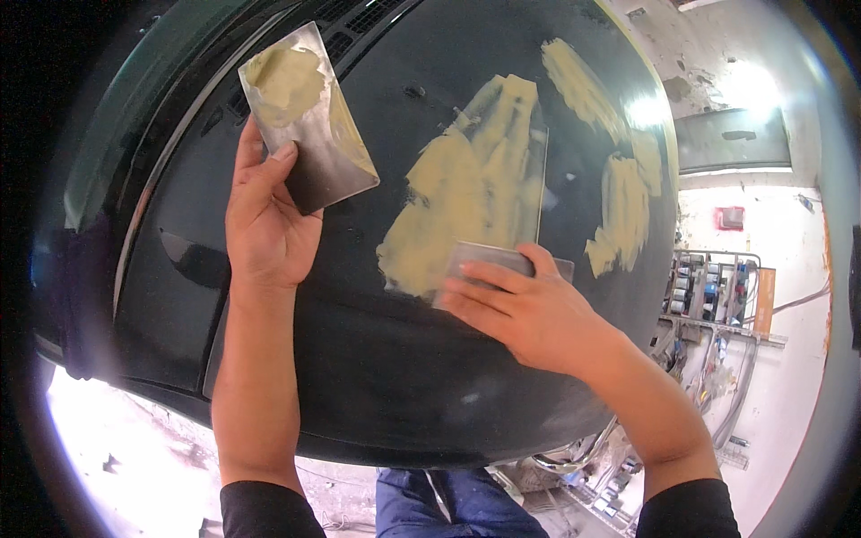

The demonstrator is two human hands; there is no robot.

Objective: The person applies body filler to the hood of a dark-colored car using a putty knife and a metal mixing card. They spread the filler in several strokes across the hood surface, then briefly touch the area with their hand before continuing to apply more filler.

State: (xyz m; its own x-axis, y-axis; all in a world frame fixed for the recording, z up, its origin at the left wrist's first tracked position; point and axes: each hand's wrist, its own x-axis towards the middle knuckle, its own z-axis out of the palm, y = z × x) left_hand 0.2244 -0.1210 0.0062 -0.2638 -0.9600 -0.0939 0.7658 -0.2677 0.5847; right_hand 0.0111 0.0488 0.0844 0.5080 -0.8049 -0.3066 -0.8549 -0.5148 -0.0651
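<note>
My left hand (pixel 269 215) grips a flat metal plate (pixel 327 170) over the dark car hood, thumb on its face. A mound of yellowish body filler (pixel 287 82) lies at the plate's far end, with more smeared along its right edge. Pressed against the hood (pixel 359 341) is a metal spreader (pixel 489 257), with the fingers of my right hand (pixel 529 309) closed over it. It sits at the near end of a broad filler patch (pixel 466 188), covering part of that patch's lower edge. My right fingers look slightly blurred.
Two more filler smears, a far one (pixel 578 90) and a nearer one (pixel 623 211), lie along the hood's right side. Beyond the hood's right edge stands a metal rack (pixel 717 287) holding several small containers. My legs in blue trousers (pixel 448 502) are by the near edge.
</note>
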